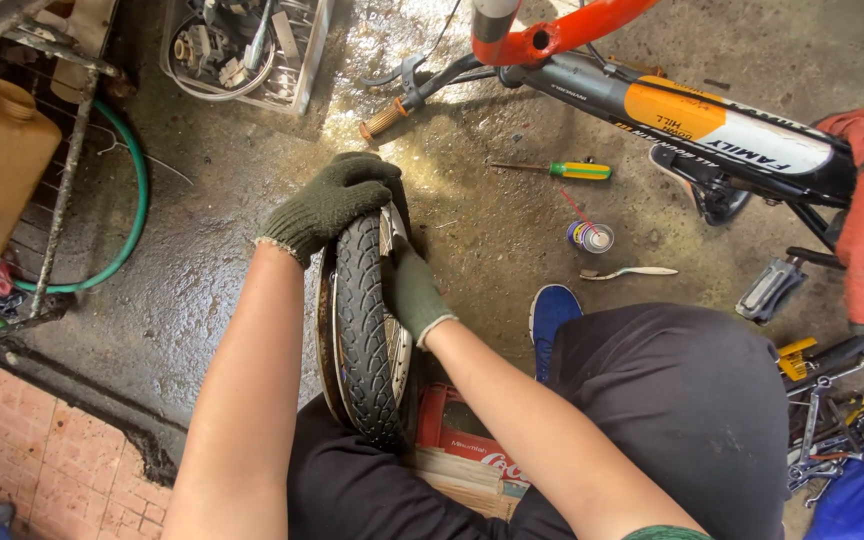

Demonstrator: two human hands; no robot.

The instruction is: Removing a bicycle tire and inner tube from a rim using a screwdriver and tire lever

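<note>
From the head camera, the left hand (330, 205), gloved in dark green, is curling shut over the far top of an upright tyred wheel (364, 330) standing between the person's knees. The right hand (410, 290), also gloved, is pressing against the rim side, its grip partly hidden. To do this well, I judge the wheel should stay braced upright, thumbs working evenly. A screwdriver (564, 170) and spray can (589, 237) are lying far right.

Bicycle repair workshop, probably, stained concrete floor (232, 180), scattered spanners (832, 420), screwdriver (562, 170), bicycle frame (692, 110)
</note>
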